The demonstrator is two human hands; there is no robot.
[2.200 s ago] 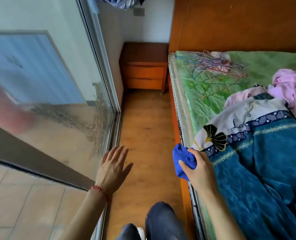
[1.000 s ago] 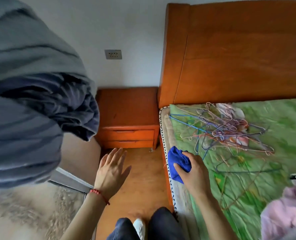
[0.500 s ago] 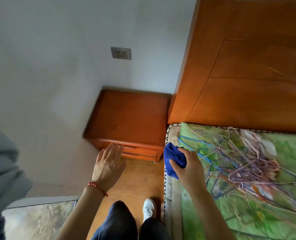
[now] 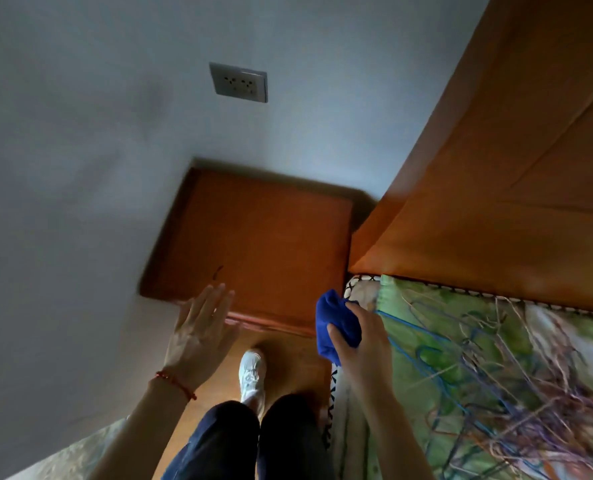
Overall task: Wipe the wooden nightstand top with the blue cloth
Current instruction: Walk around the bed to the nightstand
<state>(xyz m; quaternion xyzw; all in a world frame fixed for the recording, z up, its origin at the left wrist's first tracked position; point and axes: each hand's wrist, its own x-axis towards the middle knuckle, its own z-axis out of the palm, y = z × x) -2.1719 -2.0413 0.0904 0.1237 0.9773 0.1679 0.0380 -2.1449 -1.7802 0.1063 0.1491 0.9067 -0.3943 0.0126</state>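
The wooden nightstand (image 4: 260, 233) stands in the corner between the wall and the bed's headboard, seen from above with a bare top and a small dark mark near its front left. My right hand (image 4: 364, 337) grips a bunched blue cloth (image 4: 335, 323) just off the nightstand's front right corner, over the mattress edge. My left hand (image 4: 201, 337) is spread flat, fingers straight, with the fingertips over the nightstand's front left edge. Whether it touches the wood is unclear.
A tall wooden headboard (image 4: 496, 168) rises to the right. The green bed sheet (image 4: 426, 348) carries a tangle of wire hangers (image 4: 517, 386). A wall socket (image 4: 238, 82) sits above the nightstand. My legs and a white shoe (image 4: 251, 372) stand on the wood floor.
I have walked up the aisle to the nightstand, which now lies directly below. Both hands have come forward to its front edge, and the cloth stays in my right hand.
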